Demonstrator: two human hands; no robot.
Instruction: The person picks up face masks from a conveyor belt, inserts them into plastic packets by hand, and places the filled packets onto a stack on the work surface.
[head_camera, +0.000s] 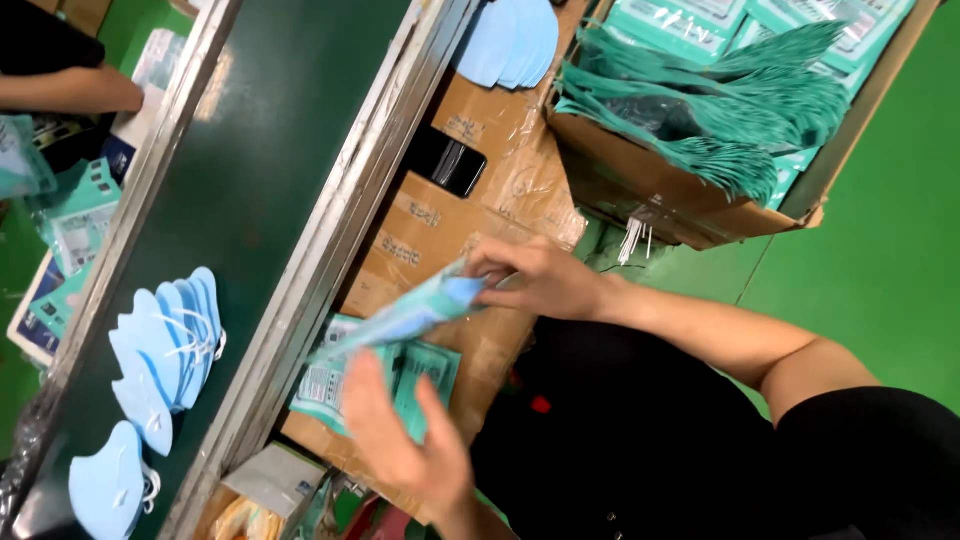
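Observation:
My right hand (535, 280) pinches the upper end of a teal plastic packet (400, 318), where a blue face mask (455, 292) shows at its mouth. The packet is blurred and slants down to the left. My left hand (400, 440) is just under its lower end, fingers spread; whether it grips the packet is unclear. Both hands hover over a cardboard-covered bench (440, 225) beside a dark green conveyor belt (260, 170).
Several blue masks (170, 345) lie fanned on the belt, one more mask (108, 490) nearer. Flat teal packets (335, 385) lie under my left hand. An open carton (650, 200) of teal packets stands top right, a mask stack (510, 40) and black phone (445, 160) nearby. Another person's arm (70, 90) is top left.

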